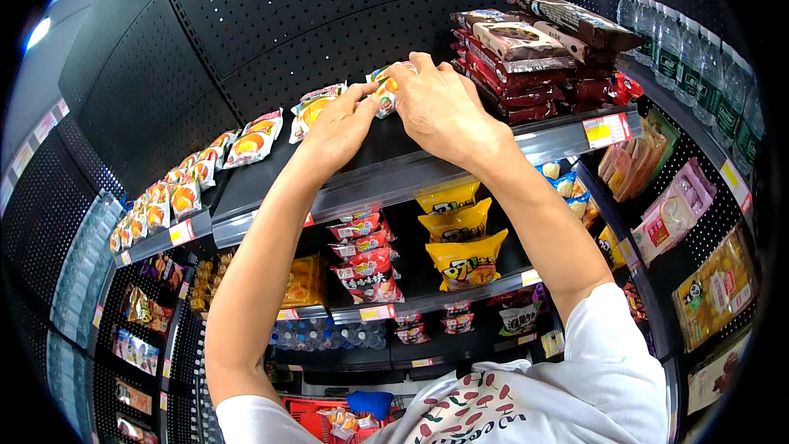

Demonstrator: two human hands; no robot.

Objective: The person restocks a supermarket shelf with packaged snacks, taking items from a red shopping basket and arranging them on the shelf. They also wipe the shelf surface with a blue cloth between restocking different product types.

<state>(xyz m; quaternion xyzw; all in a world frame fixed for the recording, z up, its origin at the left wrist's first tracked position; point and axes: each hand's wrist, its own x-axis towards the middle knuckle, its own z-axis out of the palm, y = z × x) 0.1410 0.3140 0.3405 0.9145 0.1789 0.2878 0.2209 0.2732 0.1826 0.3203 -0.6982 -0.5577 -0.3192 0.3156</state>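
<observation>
On the top shelf, my right hand (441, 105) has its fingers on a small wrapped snack packet (386, 89) with orange and green print. My left hand (345, 129) reaches up beside it, its thumb and fingertips close to the packet's left edge; whether they touch it I cannot tell. Just left of that hand stands a similar packet (315, 112), and another packet (254, 139) leans farther left. More packets of the same look (185, 194) line the shelf's left section. Stacked dark red and brown packages (518, 61) rise to the right of my right hand.
A clear price-strip edge (382, 179) runs along the shelf below my wrists. Yellow bags (466, 262) and red bags (370, 274) stand on the shelf beneath. Water bottles (669, 49) line the right shelf. A red basket (302, 413) with packets and a blue item is low in front of me.
</observation>
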